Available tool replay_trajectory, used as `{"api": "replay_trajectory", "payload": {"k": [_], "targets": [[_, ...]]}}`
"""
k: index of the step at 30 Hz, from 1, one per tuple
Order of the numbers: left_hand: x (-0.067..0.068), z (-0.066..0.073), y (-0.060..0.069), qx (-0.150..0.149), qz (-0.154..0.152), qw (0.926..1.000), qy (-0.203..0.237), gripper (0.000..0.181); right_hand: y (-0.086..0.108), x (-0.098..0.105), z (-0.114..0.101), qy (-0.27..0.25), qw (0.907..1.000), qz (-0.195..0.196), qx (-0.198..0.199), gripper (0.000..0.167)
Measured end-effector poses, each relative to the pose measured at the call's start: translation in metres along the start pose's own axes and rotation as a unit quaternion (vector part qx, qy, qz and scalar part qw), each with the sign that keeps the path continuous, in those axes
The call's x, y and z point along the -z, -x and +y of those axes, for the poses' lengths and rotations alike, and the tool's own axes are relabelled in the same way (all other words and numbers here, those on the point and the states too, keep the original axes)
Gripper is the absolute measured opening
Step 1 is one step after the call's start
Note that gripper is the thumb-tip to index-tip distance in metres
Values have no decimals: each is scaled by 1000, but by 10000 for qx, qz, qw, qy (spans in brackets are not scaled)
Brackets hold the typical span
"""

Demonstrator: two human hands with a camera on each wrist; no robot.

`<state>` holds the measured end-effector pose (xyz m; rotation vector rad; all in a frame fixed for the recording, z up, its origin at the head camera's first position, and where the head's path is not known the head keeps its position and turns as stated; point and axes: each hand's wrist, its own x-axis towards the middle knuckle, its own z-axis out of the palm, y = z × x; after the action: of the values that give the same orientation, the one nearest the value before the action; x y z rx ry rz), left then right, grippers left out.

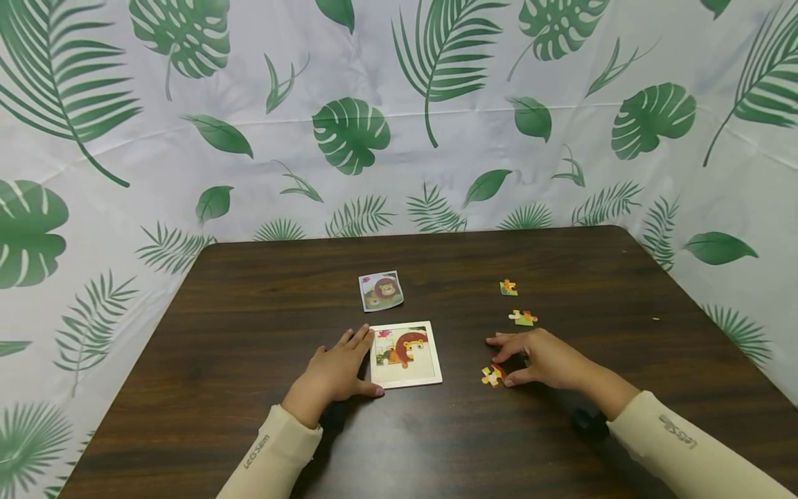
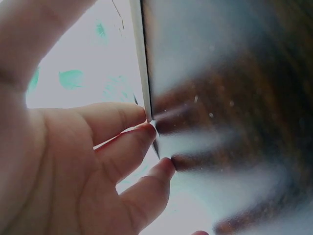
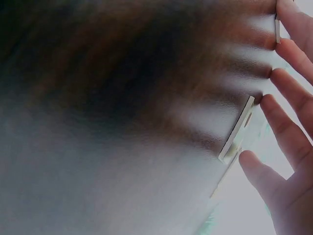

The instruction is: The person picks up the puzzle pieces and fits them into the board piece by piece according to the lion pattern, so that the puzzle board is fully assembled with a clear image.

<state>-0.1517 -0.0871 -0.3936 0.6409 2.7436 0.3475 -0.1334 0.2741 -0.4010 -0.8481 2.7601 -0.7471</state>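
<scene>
the yellow-and-red piece [image 1: 491, 376] lies at the right hand [image 1: 541, 357], framed between thumb and index; the frame [image 1: 433, 353] sits well to its left, so the gap is crossed leftward. no clear long axis is shown. the right fingers are spread and bent, with no firm grip seen; contact cannot be told. the left hand [image 1: 339, 364] is laid loosely open against the frame's left edge. on the sleeves [image 1: 280, 436] "lets s…" is printed, the ending unclear.
</scene>
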Motion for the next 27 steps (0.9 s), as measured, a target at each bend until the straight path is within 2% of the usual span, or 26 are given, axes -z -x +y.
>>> {"api": "replay_trajectory", "payload": {"k": [10, 17, 21, 27], "targets": [[0, 1, 1, 34, -16, 10000, 22, 97, -3, -2, -2, 557, 9975, 203, 396, 22], [0, 1, 0, 39, -28, 10000, 10, 96, -2, -1, -4, 606, 9977, 100, 273, 38], [0, 1, 0, 57, -34, 10000, 27, 96, -1, -1, -5, 538, 9981, 69, 305, 31], [0, 2, 1, 71, -36, 10000, 18, 96, -2, -2, -6, 733, 9966, 146, 344, 21]]}}
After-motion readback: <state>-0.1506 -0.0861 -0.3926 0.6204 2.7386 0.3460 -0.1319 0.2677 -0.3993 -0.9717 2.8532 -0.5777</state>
